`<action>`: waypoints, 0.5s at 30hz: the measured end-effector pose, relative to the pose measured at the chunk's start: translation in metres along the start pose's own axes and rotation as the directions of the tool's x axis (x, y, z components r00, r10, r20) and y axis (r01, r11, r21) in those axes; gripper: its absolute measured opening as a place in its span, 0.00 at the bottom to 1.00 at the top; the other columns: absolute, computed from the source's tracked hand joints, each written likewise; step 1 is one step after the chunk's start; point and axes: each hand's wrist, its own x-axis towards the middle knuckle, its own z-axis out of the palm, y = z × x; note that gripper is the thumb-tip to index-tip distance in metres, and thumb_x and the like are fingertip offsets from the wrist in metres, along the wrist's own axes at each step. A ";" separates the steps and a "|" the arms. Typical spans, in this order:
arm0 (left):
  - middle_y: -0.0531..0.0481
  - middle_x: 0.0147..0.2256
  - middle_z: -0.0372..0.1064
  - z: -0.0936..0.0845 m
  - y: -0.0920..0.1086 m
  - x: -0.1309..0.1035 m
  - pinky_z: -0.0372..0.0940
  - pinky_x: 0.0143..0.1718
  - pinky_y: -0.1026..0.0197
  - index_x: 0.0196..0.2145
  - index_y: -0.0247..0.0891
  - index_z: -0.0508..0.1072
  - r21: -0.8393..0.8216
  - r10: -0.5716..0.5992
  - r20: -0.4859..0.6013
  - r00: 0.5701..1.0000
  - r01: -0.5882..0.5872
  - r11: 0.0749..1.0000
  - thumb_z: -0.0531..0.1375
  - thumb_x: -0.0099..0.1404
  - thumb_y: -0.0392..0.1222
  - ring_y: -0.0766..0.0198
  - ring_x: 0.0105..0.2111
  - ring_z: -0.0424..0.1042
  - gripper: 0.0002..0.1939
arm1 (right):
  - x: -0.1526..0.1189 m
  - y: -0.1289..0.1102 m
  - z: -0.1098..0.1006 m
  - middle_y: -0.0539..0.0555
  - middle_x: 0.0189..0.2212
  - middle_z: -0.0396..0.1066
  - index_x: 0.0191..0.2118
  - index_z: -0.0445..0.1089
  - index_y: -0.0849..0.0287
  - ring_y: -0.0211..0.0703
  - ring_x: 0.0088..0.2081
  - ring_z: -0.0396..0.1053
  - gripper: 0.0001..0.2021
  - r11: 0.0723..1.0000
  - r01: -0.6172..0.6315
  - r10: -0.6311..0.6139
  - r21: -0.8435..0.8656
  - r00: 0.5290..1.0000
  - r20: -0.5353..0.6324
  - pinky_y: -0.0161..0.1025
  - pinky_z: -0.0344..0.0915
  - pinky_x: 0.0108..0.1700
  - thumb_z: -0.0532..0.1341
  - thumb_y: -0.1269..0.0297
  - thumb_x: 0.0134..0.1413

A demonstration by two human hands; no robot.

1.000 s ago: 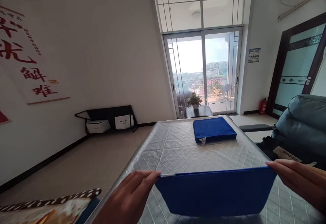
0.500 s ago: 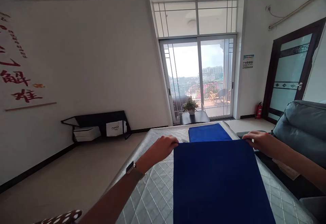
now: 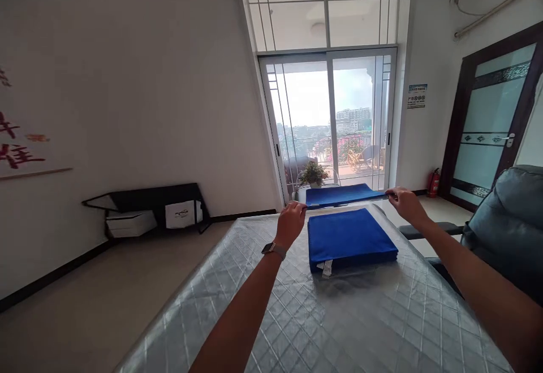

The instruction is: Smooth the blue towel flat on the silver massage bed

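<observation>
A blue cloth panel (image 3: 343,193) is stretched between my two hands, in the air over the far end of the quilted, plastic-covered surface (image 3: 297,316). My left hand (image 3: 291,221), with a watch at the wrist, pinches its near left corner. The near right corner is pinched by my right hand (image 3: 403,202). Just below and nearer to me lies a flat blue folded stack (image 3: 350,234), with a white tag (image 3: 327,269) at its front left edge.
Beyond the far edge stands a potted plant (image 3: 313,174), in front of glass sliding doors. A dark armchair (image 3: 507,220) is on the right. A black rack (image 3: 153,209) with white boxes stands by the left wall.
Both hands have moved forward, carrying the blue panel from hanging in front of me to beyond the stack. The stack and its tag are now uncovered. The view has shifted slightly.
</observation>
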 end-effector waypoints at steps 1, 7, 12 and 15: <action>0.44 0.45 0.72 0.023 0.000 -0.019 0.63 0.50 0.55 0.46 0.37 0.73 -0.021 0.012 0.059 0.998 -0.011 1.000 0.52 0.74 0.37 0.57 0.46 0.70 0.11 | -0.020 0.009 0.021 0.59 0.45 0.75 0.46 0.74 0.60 0.45 0.43 0.72 0.14 0.999 -0.044 0.043 0.011 0.998 0.034 0.40 0.66 0.46 0.53 0.65 0.61; 0.46 0.43 0.72 0.112 0.013 -0.113 0.65 0.47 0.55 0.44 0.39 0.71 -0.068 -0.049 0.200 0.978 0.064 0.996 0.51 0.73 0.33 0.58 0.44 0.71 0.11 | -0.133 0.046 0.110 0.56 0.42 0.75 0.40 0.73 0.55 0.46 0.40 0.74 0.12 0.990 -0.136 0.135 0.046 0.990 0.039 0.42 0.69 0.43 0.53 0.64 0.58; 0.44 0.45 0.71 0.118 0.012 -0.128 0.65 0.47 0.53 0.45 0.39 0.69 -0.018 -0.003 0.222 0.975 0.007 1.000 0.50 0.73 0.34 0.56 0.44 0.70 0.10 | -0.157 0.061 0.128 0.58 0.48 0.72 0.46 0.71 0.55 0.50 0.49 0.71 0.14 0.991 -0.115 0.118 0.072 0.992 -0.036 0.47 0.66 0.53 0.51 0.59 0.62; 0.45 0.43 0.71 0.111 0.007 -0.126 0.65 0.46 0.53 0.42 0.39 0.69 0.001 0.045 0.272 0.961 -0.047 0.999 0.51 0.71 0.33 0.56 0.43 0.70 0.08 | -0.154 0.063 0.127 0.59 0.49 0.71 0.46 0.70 0.56 0.50 0.50 0.70 0.15 0.993 -0.107 0.108 0.051 0.994 -0.007 0.47 0.65 0.54 0.51 0.58 0.63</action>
